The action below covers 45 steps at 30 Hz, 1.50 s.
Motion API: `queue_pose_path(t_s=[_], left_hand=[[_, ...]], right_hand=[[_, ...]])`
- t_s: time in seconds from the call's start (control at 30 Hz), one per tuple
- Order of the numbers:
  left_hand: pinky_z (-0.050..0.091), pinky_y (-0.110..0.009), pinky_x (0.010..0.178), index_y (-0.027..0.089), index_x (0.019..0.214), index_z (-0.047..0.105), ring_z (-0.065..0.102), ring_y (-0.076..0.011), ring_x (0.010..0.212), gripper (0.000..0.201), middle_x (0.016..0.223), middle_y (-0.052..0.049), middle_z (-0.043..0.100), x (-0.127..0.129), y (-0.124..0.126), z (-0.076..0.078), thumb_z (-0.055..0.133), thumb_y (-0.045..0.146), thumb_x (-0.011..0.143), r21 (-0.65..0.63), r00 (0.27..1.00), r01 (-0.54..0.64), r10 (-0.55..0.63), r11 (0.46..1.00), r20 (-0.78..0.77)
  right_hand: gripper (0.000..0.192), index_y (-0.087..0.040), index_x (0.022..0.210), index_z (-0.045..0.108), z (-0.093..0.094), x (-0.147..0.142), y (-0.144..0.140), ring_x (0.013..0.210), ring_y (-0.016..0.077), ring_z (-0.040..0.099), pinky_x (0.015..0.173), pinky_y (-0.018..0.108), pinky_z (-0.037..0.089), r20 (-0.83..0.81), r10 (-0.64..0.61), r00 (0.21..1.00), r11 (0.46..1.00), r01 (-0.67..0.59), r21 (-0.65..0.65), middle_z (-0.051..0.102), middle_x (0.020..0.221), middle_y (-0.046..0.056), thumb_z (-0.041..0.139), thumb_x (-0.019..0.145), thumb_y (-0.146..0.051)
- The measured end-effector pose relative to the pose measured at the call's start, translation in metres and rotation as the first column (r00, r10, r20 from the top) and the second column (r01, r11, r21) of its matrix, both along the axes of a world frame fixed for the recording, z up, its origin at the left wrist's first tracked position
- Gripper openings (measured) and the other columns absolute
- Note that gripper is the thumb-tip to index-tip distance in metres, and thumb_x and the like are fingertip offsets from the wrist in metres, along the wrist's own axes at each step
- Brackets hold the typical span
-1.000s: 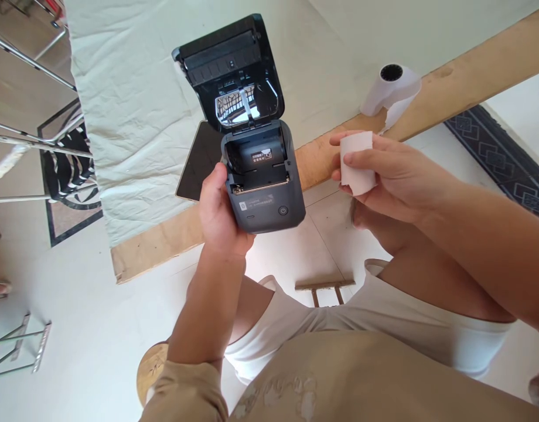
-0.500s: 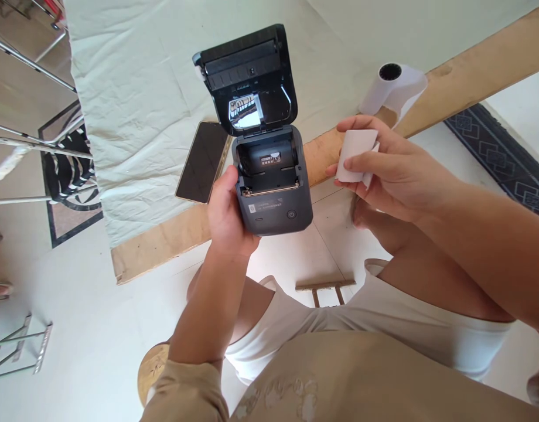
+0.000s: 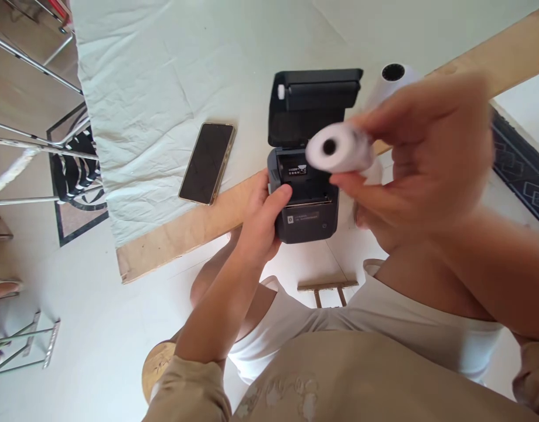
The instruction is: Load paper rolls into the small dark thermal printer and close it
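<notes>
Holding, left: the left hand [image 3: 258,220] grips the portable label printer [image 3: 307,228] by its left side, thumb over the upper edge.
Holding, right: the right hand [image 3: 427,158], blurred, pinches a small white paper roll [image 3: 351,146] between thumb and fingers.
Printer position: held in front of the worktop's [image 3: 155,88] bare wooden edge; hinged lid [image 3: 316,117] raised, paper bay [image 3: 302,190] exposed with no roll seated.
Roll position: in front of the bay's right part and the lid's lower corner, dark core opening angled toward the camera; contact with the printer cannot be told.
Worktop items: smartphone [image 3: 207,163] lying screen up, left of the printer; second paper roll [image 3: 381,94] standing on end behind the right hand, partly hidden.
Step in hand (judged): presenting the roll to the bay, before seating.
Next move calls for (judged): turning the roll's axis crosswise to suit the bay, keeping the printer steady and the lid clear; unwinding direction probably wants checking, the loose end being indistinct.
</notes>
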<state>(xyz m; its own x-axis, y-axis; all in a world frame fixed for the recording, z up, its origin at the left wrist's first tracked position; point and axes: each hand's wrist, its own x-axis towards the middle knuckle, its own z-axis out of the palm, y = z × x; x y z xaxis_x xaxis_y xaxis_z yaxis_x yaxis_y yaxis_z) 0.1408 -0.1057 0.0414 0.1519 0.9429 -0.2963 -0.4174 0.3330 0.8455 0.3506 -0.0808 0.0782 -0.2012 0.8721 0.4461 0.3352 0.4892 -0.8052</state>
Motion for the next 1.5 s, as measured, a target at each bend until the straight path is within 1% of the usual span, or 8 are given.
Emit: queue_pose_path(t_s=[0.23, 0.5, 0.67, 0.9, 1.1, 1.23, 1.37, 1.5], left_hand=[[0.069, -0.043, 0.103, 0.025, 0.126, 0.071, 0.078, -0.0361, 0.133, 0.067, 0.129, -0.008, 0.082, 0.003, -0.001, 0.000, 0.097, 0.066, 0.079, 0.010, 0.999, 0.049, -0.049, 0.999, -0.006], [0.069, -0.044, 0.101, 0.025, 0.127, 0.069, 0.078, -0.0353, 0.130, 0.068, 0.125, -0.008, 0.082, 0.005, -0.001, 0.000, 0.097, 0.062, 0.078, 0.003, 0.999, 0.052, -0.052, 0.999, 0.013], [0.070, -0.044, 0.094, 0.026, 0.115, 0.070, 0.081, -0.0357, 0.123, 0.058, 0.108, -0.005, 0.082, 0.005, 0.000, 0.002, 0.096, 0.061, 0.076, -0.027, 0.998, 0.022, -0.020, 0.999, 0.065], [0.069, -0.042, 0.090, 0.025, 0.118, 0.068, 0.082, -0.0319, 0.109, 0.066, 0.109, -0.004, 0.080, -0.002, 0.001, -0.003, 0.103, 0.046, 0.066, -0.025, 0.999, 0.011, -0.012, 1.000, -0.043], [0.067, -0.043, 0.100, 0.033, 0.138, 0.067, 0.077, -0.0376, 0.129, 0.091, 0.130, -0.007, 0.079, -0.005, 0.001, -0.007, 0.109, 0.052, 0.059, 0.076, 0.994, 0.067, -0.061, 0.995, -0.088], [0.066, -0.046, 0.104, 0.035, 0.144, 0.066, 0.073, -0.0406, 0.137, 0.099, 0.131, -0.007, 0.079, -0.003, -0.001, -0.004, 0.110, 0.053, 0.057, 0.067, 0.995, 0.058, -0.053, 0.996, -0.083], [0.065, -0.048, 0.110, 0.034, 0.147, 0.065, 0.071, -0.0423, 0.141, 0.102, 0.136, -0.009, 0.077, -0.002, -0.003, -0.001, 0.111, 0.047, 0.056, 0.056, 0.996, 0.065, -0.061, 0.996, -0.071], [0.065, -0.048, 0.110, 0.038, 0.153, 0.062, 0.071, -0.0423, 0.142, 0.106, 0.135, -0.007, 0.077, -0.004, -0.004, -0.002, 0.110, 0.051, 0.059, 0.044, 0.997, 0.046, -0.043, 0.998, -0.063]], right_hand=[[0.015, -0.026, 0.105, 0.061, -0.010, -0.009, 0.000, 0.076, 0.0154, 0.070, 0.082, 0.035, 0.061, 0.341, -0.220, 0.914, 0.876, 0.031, 0.481, 0.076, 0.088, -0.004, 0.063, 0.101, -0.012], [0.018, -0.025, 0.100, 0.065, -0.014, 0.003, 0.006, 0.099, 0.0196, 0.080, 0.079, 0.036, 0.057, 0.508, -0.146, 0.849, 0.908, -0.089, 0.409, 0.085, 0.113, 0.000, 0.061, 0.100, -0.007], [0.017, -0.025, 0.095, 0.065, -0.009, -0.008, -0.008, 0.080, 0.0153, 0.067, 0.071, 0.037, 0.044, 0.396, -0.106, 0.912, 0.837, -0.134, 0.531, 0.080, 0.094, -0.004, 0.069, 0.102, -0.011], [0.005, -0.027, 0.103, 0.066, -0.003, -0.008, -0.013, 0.096, 0.0176, 0.075, 0.079, 0.040, 0.054, 0.263, 0.054, 0.963, 0.884, -0.169, 0.435, 0.078, 0.100, 0.000, 0.069, 0.107, -0.028], [0.050, -0.040, 0.159, 0.055, -0.015, 0.010, 0.012, 0.163, 0.0267, 0.053, 0.069, 0.028, 0.065, -0.046, -0.089, 0.995, 0.996, 0.089, 0.004, 0.046, 0.175, 0.003, 0.066, 0.110, -0.041], [0.064, -0.034, 0.152, 0.062, -0.024, 0.013, 0.016, 0.131, 0.0233, 0.070, 0.059, 0.024, 0.060, -0.183, 0.015, 0.983, 1.000, -0.016, -0.009, 0.057, 0.164, 0.009, 0.068, 0.102, -0.075], [0.046, -0.029, 0.134, 0.071, -0.018, 0.006, 0.004, 0.080, 0.0107, 0.066, 0.064, 0.028, 0.063, 0.095, 0.033, 0.995, 0.996, -0.025, -0.086, 0.068, 0.139, 0.008, 0.076, 0.100, -0.059], [0.051, -0.030, 0.144, 0.065, -0.015, 0.004, -0.001, 0.088, 0.0147, 0.072, 0.071, 0.030, 0.067, 0.156, 0.060, 0.986, 0.981, -0.029, -0.193, 0.068, 0.141, 0.010, 0.078, 0.100, -0.051]])
